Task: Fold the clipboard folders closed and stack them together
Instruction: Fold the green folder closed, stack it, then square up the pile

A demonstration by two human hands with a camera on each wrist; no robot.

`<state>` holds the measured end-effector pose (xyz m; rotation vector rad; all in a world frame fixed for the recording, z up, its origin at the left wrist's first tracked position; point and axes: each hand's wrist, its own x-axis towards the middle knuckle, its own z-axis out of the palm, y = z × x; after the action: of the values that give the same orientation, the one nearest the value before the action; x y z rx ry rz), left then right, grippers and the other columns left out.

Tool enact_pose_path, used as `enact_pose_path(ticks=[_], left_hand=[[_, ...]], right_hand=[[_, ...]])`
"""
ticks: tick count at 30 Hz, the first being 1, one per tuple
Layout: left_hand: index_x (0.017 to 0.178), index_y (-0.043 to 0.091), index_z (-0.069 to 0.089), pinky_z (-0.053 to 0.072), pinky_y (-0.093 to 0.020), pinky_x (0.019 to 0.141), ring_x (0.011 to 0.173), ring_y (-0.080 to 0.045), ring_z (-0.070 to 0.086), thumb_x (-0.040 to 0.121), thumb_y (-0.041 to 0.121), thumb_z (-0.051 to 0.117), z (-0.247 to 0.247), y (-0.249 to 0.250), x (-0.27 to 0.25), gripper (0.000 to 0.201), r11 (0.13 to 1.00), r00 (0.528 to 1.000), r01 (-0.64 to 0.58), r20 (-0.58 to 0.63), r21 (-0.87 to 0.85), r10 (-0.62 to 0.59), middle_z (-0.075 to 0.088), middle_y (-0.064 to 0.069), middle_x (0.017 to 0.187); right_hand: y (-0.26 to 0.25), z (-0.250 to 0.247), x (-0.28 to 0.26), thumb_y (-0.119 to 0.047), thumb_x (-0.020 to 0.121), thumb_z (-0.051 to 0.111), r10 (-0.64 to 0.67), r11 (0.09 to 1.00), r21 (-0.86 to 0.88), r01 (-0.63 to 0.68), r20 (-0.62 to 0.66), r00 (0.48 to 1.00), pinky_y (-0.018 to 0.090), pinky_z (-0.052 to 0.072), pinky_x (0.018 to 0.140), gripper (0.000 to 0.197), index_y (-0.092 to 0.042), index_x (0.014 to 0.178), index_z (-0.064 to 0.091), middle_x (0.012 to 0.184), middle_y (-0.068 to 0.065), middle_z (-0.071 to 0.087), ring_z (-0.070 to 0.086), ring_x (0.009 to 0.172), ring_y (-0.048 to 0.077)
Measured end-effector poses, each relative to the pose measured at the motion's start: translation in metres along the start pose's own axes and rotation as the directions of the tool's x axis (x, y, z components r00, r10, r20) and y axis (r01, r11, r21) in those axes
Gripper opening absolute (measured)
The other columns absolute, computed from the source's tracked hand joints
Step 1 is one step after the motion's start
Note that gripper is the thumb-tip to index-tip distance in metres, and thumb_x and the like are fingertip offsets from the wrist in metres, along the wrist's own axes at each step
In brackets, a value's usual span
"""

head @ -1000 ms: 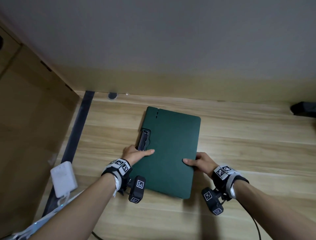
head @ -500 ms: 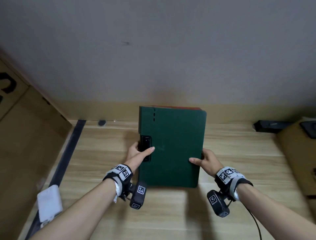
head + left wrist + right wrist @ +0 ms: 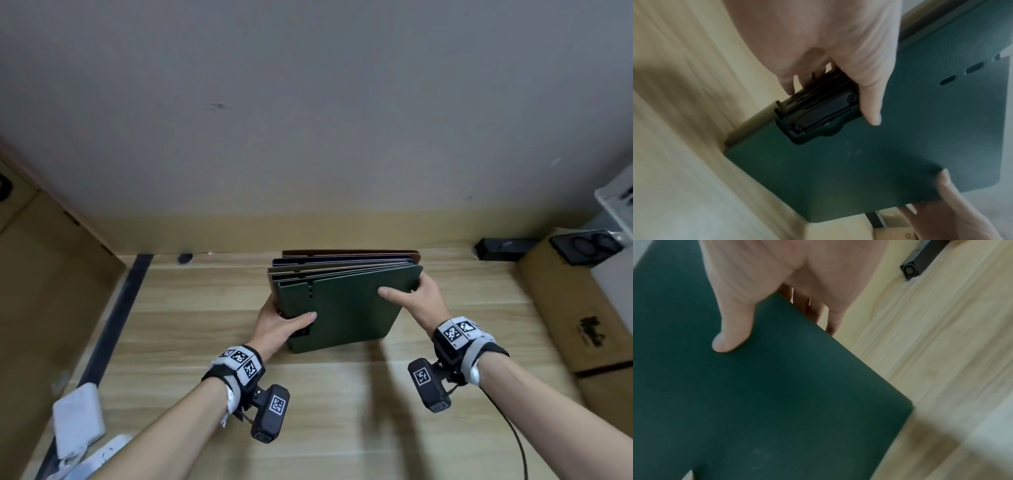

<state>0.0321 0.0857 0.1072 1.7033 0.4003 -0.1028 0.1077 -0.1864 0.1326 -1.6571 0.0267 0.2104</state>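
Note:
A stack of several closed clipboard folders stands tilted on its lower edge on the wooden table, dark green cover facing me, with tan, blue and brown ones behind. My left hand grips the stack's left edge at the black clip, thumb on the green cover, fingers curled behind. On the stack's upper right corner my right hand holds on, with the thumb on the green cover and the fingers behind it.
A cardboard box sits at the right with a dark device on it. A black bar lies by the wall. A white power adapter and cable lie at the front left. A wooden side panel bounds the left.
The stack has gone from lying flat on the table to being lifted and tipped up, and now rests on its lower edge, fanned at the top. My right hand slid to the upper right corner.

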Motion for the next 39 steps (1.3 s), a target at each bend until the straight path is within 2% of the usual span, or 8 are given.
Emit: enact_pose_path(ticks=[3,7,16,22,25,29,33,39], left_hand=[[0.135,0.024,0.048,0.046,-0.022,0.097,0.107,0.007,0.061,0.073,0.033,0.084,-0.014,0.02,-0.006,0.072,0.994,0.997,-0.074,0.029,-0.078,0.076,0.064,0.013,0.123],[0.153,0.031,0.026,0.026,-0.044,0.118,0.141,-0.013,0.037,0.067,0.073,0.067,-0.014,0.046,-0.002,0.104,0.976,0.998,-0.055,-0.025,-0.209,0.051,0.038,0.007,0.155],[0.138,0.027,0.056,0.03,-0.049,0.117,0.137,-0.018,0.046,0.07,0.087,0.05,0.004,0.052,0.015,0.091,0.929,0.985,0.07,-0.123,-0.363,-0.122,0.053,0.004,0.146],[0.117,0.015,0.067,0.037,-0.032,0.108,0.118,-0.015,0.055,0.101,0.029,0.047,0.012,0.085,0.009,0.029,0.966,0.962,-0.061,-0.272,-0.253,-0.011,0.064,0.007,0.121],[0.094,0.024,0.07,0.047,-0.036,0.099,0.108,-0.02,0.064,0.101,0.012,0.04,0.015,0.088,0.01,0.033,0.969,0.943,-0.178,-0.311,-0.173,0.117,0.072,0.002,0.102],[0.107,0.009,0.066,0.046,-0.01,0.082,0.085,0.012,0.063,0.102,0.005,0.035,0.019,0.088,0.008,0.031,0.956,0.919,-0.259,-0.339,-0.138,0.201,0.07,0.009,0.092],[0.109,0.012,0.066,0.049,-0.034,0.098,0.107,-0.017,0.065,0.102,0.009,0.035,0.015,0.082,0.013,0.032,0.955,0.929,-0.267,-0.298,-0.127,0.22,0.072,-0.005,0.106],[0.092,0.018,0.066,0.043,-0.047,0.104,0.112,-0.032,0.059,0.1,0.011,0.037,0.014,0.08,0.024,0.031,0.958,0.919,-0.274,-0.316,-0.084,0.235,0.066,-0.006,0.104]], right_hand=[[-0.017,0.002,-0.002,-0.025,0.079,0.078,-0.082,0.996,0.04,0.083,-0.034,0.996,0.017,0.052,0.081,0.029,-0.02,0.107,0.068,0.1,-0.006,0.075,0.068,0.092,0.004],[-0.025,0.014,-0.001,-0.055,0.082,0.063,-0.08,0.984,0.152,0.089,-0.065,0.995,0.037,0.047,0.091,0.051,-0.009,0.103,0.069,0.105,0.009,0.072,0.064,0.095,0.017],[-0.027,0.028,-0.002,-0.029,0.089,0.063,-0.048,0.964,0.239,0.116,-0.273,0.961,0.031,0.032,0.062,0.032,-0.006,0.07,0.052,0.072,0.008,0.044,0.04,0.067,0.016],[-0.034,0.03,0.007,-0.008,0.087,0.054,-0.078,0.98,0.15,0.132,-0.322,0.943,0.029,0.05,0.084,0.011,-0.012,0.082,0.063,0.086,0.005,0.07,0.064,0.083,0.013],[-0.035,0.028,0.013,-0.007,0.092,0.054,-0.084,0.98,0.15,0.134,-0.3,0.95,0.029,0.049,0.088,0.013,-0.012,0.092,0.065,0.087,0.001,0.07,0.065,0.088,0.013],[-0.032,0.022,0.01,-0.016,0.096,0.055,-0.071,0.982,0.153,0.109,-0.238,0.969,0.022,0.046,0.082,0.015,-0.007,0.1,0.065,0.088,-0.002,0.068,0.062,0.083,0.006],[-0.038,0.017,0.013,-0.014,0.097,0.052,-0.075,0.984,0.145,0.101,-0.173,0.982,0.023,0.046,0.082,0.013,-0.009,0.1,0.063,0.093,0.006,0.068,0.062,0.087,0.012],[-0.026,0.004,0.007,-0.045,0.098,0.044,-0.035,0.997,0.07,0.036,-0.018,0.999,0.018,0.044,0.081,0.04,-0.01,0.109,0.062,0.1,0.001,0.064,0.057,0.087,0.0]])
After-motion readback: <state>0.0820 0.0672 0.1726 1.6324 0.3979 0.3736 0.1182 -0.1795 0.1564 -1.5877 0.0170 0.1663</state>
